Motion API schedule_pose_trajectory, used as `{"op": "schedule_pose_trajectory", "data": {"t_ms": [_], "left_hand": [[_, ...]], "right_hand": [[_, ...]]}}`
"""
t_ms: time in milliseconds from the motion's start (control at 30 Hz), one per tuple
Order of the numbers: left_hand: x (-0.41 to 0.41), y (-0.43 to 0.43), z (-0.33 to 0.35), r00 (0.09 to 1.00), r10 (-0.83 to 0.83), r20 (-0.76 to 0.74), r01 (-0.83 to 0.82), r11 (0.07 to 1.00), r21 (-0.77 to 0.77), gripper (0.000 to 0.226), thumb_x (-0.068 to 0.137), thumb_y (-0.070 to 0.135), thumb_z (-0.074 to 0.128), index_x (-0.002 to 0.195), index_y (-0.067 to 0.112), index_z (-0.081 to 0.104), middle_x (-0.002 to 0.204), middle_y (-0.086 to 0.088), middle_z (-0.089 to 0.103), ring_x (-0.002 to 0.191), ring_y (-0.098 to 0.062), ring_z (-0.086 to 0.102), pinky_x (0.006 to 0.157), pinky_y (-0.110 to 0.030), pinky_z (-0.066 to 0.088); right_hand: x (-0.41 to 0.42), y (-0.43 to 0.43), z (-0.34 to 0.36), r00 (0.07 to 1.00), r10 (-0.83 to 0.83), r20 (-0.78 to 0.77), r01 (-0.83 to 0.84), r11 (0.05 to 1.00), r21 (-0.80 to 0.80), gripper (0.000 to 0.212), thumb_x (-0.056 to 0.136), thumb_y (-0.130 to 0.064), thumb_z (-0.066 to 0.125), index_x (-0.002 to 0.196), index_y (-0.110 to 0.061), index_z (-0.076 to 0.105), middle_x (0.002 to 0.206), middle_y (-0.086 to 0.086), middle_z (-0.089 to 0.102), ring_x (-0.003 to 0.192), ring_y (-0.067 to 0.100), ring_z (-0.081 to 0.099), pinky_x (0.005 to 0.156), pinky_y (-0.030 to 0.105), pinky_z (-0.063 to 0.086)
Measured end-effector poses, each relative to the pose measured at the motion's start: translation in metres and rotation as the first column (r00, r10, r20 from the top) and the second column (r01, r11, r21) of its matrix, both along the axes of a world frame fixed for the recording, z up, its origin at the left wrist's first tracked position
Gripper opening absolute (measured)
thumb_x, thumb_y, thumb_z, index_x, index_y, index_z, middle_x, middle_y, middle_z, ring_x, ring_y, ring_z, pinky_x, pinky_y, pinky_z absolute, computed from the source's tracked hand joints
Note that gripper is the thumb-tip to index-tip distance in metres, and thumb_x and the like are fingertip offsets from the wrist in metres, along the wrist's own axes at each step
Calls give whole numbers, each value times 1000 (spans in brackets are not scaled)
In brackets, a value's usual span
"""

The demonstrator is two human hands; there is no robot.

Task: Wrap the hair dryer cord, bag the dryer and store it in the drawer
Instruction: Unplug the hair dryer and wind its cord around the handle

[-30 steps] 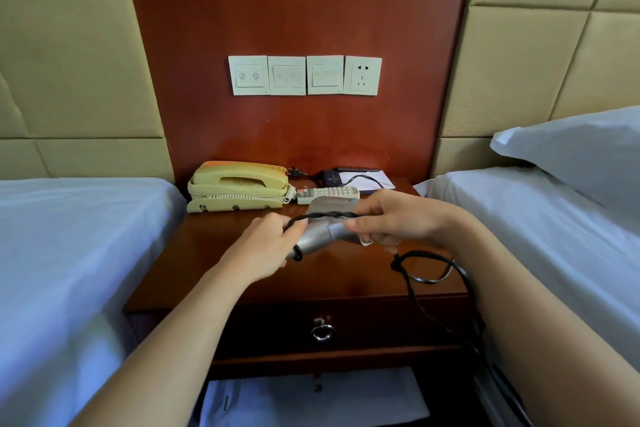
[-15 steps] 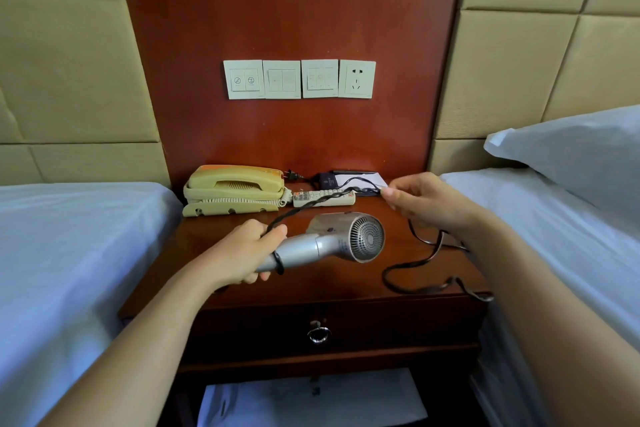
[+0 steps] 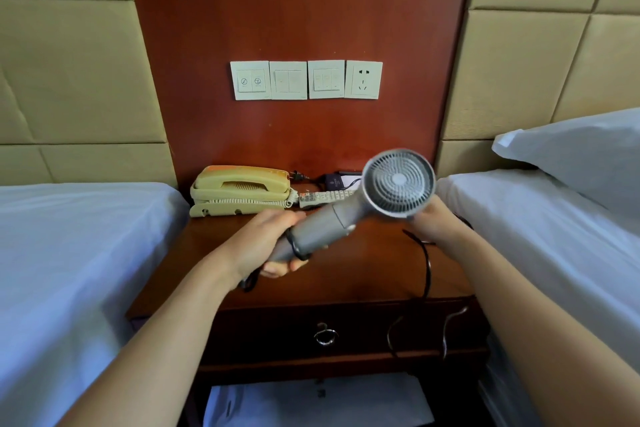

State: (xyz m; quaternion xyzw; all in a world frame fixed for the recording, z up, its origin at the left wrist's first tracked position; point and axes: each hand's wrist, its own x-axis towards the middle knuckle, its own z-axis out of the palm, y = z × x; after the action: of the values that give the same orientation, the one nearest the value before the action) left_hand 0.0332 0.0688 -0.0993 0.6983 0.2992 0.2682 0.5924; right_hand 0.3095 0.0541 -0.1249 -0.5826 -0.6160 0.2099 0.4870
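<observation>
grey hair dryer [image 3: 398,182] mid-frame, left hand [image 3: 266,248] fingers gripping its handle, 1 loop of cord [image 3: 428,270] round handle, right hand [image 3: 437,222] behind dryer head, its fingers hidden, grip cannot be told

Silver hair dryer [image 3: 346,215] held tilted, round grille toward the camera.
Its black cord [image 3: 428,270] loops once round the handle, then hangs slack down past the closed drawer [image 3: 263,333] front.

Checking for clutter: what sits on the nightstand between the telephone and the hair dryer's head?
In the head view, a white remote control lies there, one end hidden behind the hair dryer.
</observation>
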Motion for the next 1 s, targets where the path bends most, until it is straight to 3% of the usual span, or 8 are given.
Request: {"op": "schedule_pose_trajectory", "data": {"t_ms": [100, 167, 300, 367, 467, 633, 800, 1000], "left_hand": [[-3, 10, -4, 994, 88, 62, -88, 996, -11, 48, 98, 20, 24, 91, -12, 59, 47, -12, 45, 27, -10, 24, 34, -13, 17], [-6, 18, -8, 976, 190, 110, -185, 982, -46, 43, 97, 20, 25, 85, -9, 54, 50, -14, 43, 26, -11, 24, 34, -12, 18], [-10, 35, -16, 916, 362, 171, -332, 926, -182, 32, 100, 25, 27, 93, 8, 52, 52, -13, 43, 24, -10, 26, 30, -12, 22], [-9, 41, -19, 889, 420, 184, -373, 896, -241, 30, 101, 27, 26, 103, 10, 50, 57, -12, 42, 24, -10, 26, 29, -12, 23], [-8, 44, -18, 826, 519, 220, -449, 842, -299, 32, 101, 28, 25, 104, 6, 48, 59, -13, 41, 23, -10, 27, 30, -11, 22], [-7, 44, -20, 725, 665, 180, -626, 745, -230, 39, 99, 38, 38, 85, 5, 53, 58, -12, 45, 24, -9, 31, 30, -13, 23], [-5, 36, -20, 815, 579, 21, -578, 815, -38, 24, 84, 31, 68, 80, 10, 57, 61, -5, 45, 32, -6, 32, 32, -16, 25], [3, 26, -16, 849, 508, -144, -480, 857, 187, 22, 76, 18, 74, 91, 13, 59, 59, -4, 49, 37, -12, 36, 36, -20, 28]], "right_hand": [[-7, -9, -4, 987, 101, 125, -72, 973, -217, 34, 92, -32, 55, 62, -17, 63, 47, -1, 29, 39, 6, 24, 42, 18, 23], [-14, -15, 1, 957, 189, 222, -118, 947, -298, 31, 92, -32, 54, 70, -18, 69, 50, 2, 30, 40, 5, 26, 42, 14, 24], [-27, -18, 10, 865, 293, 409, -132, 917, -377, 27, 89, -41, 56, 71, -29, 73, 74, 13, 67, 70, 23, 61, 73, 27, 48], [-40, -22, 15, 810, 364, 460, -160, 891, -424, 26, 90, -38, 56, 72, -29, 73, 80, -4, 71, 85, 16, 65, 90, 36, 48], [-62, -29, 24, 729, 440, 525, -223, 877, -426, 26, 92, -30, 56, 79, -18, 75, 76, -20, 64, 84, 4, 61, 90, 27, 46], [-83, -39, 43, 697, 346, 628, -210, 936, -283, 24, 89, -35, 57, 78, -21, 73, 69, -19, 63, 71, 8, 60, 73, 33, 49], [-79, -44, 60, 727, 143, 672, -166, 986, -30, 20, 91, -28, 57, 88, -17, 73, 82, -8, 69, 76, 9, 61, 72, 27, 47], [-83, -41, 63, 785, -40, 619, -148, 957, 249, 24, 91, -26, 56, 73, -14, 65, 61, -1, 58, 58, 20, 50, 59, 37, 41]]}}
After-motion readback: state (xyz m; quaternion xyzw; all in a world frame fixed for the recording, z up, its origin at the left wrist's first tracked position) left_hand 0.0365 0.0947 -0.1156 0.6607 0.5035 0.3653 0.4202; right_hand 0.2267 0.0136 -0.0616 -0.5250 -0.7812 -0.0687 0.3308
